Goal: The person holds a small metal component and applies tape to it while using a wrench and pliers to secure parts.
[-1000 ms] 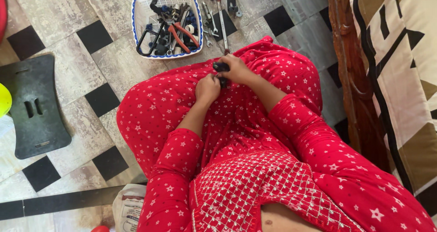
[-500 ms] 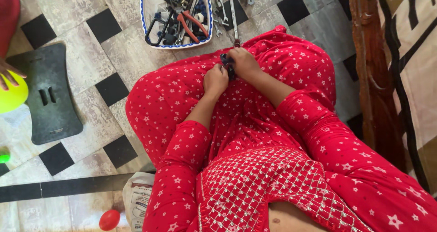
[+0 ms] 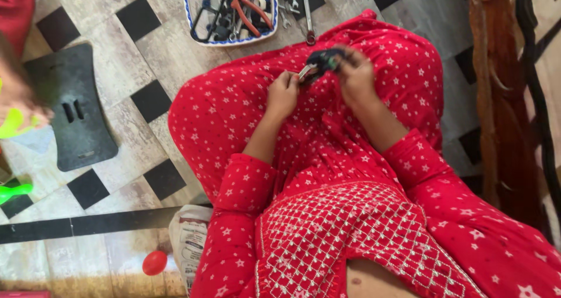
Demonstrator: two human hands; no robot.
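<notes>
Over the raised knee, both hands meet on a small dark blue-black tool with a bright metal tip (image 3: pixel 318 64). Long axis runs L–R, tip toward left hand (image 3: pixel 283 93), which pinches the metal end; right hand (image 3: pixel 356 76) wraps the dark body. Red star-print cloth (image 3: pixel 234 111) beneath is soft. White blue-rimmed tray of metal hand tools (image 3: pixel 196 32) lies just beyond on the tile floor.

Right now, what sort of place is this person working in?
Probably a home floor, used as an informal repair spot. The person sits on a tiled floor, a tray of hand tools lies ahead, and carved wooden furniture stands alongside. Both hands, left hand and right hand, hold a small dark tool.
</notes>
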